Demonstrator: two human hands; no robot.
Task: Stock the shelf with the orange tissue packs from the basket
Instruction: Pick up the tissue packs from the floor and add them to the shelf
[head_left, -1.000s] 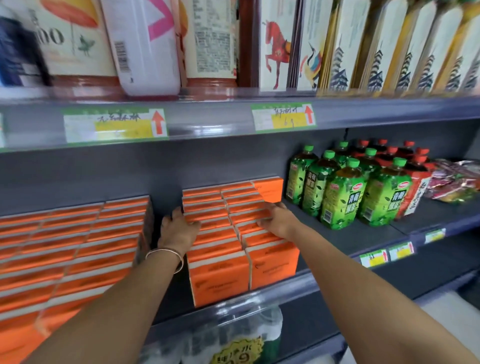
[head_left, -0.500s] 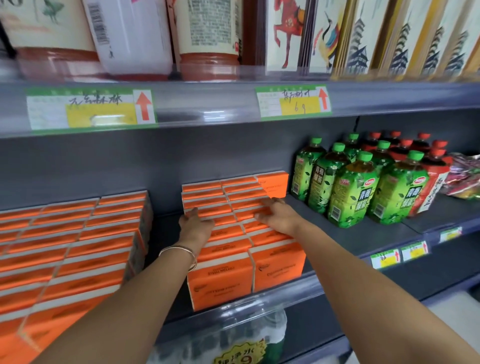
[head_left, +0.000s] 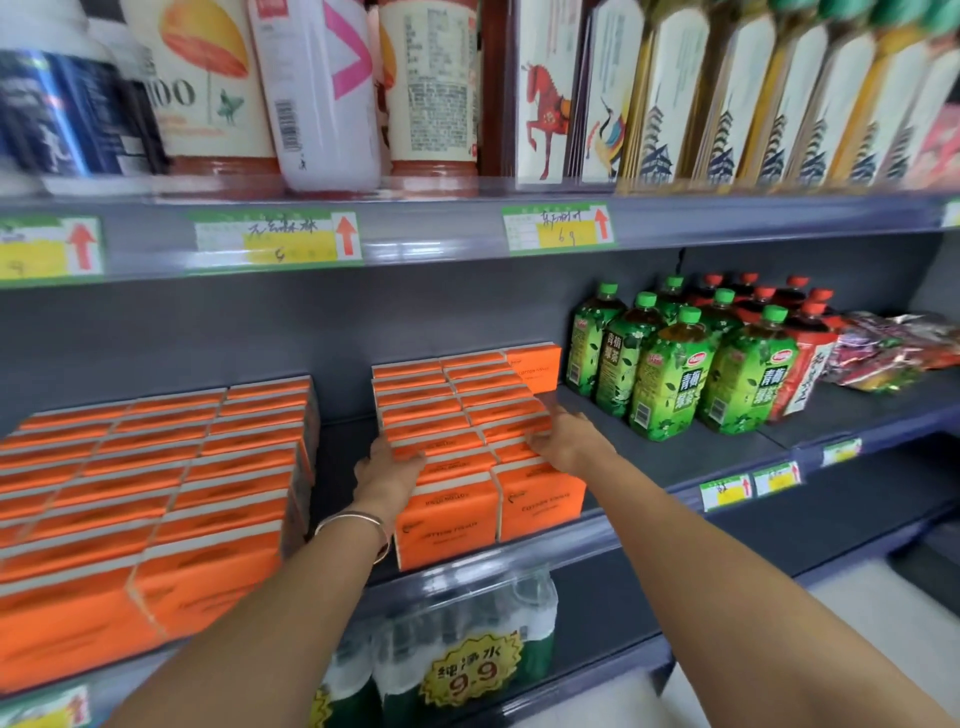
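A person squares up a double row of orange tissue packs on the middle shelf, one hand at each flank. The left hand, a bracelet at its wrist, lies flat against the block's left side with the thumb over the top edge. The right hand rests with fingers extended across the tops of the right-hand row. Neither hand grasps a pack; the two-sided press appears meant to close gaps and hold the rows straight behind the clear front rail. One odd pack stands face-out at the back right corner, next to the green tea bottles. A larger block of packs fills the shelf to the left, a gap between them. The basket is out of view.
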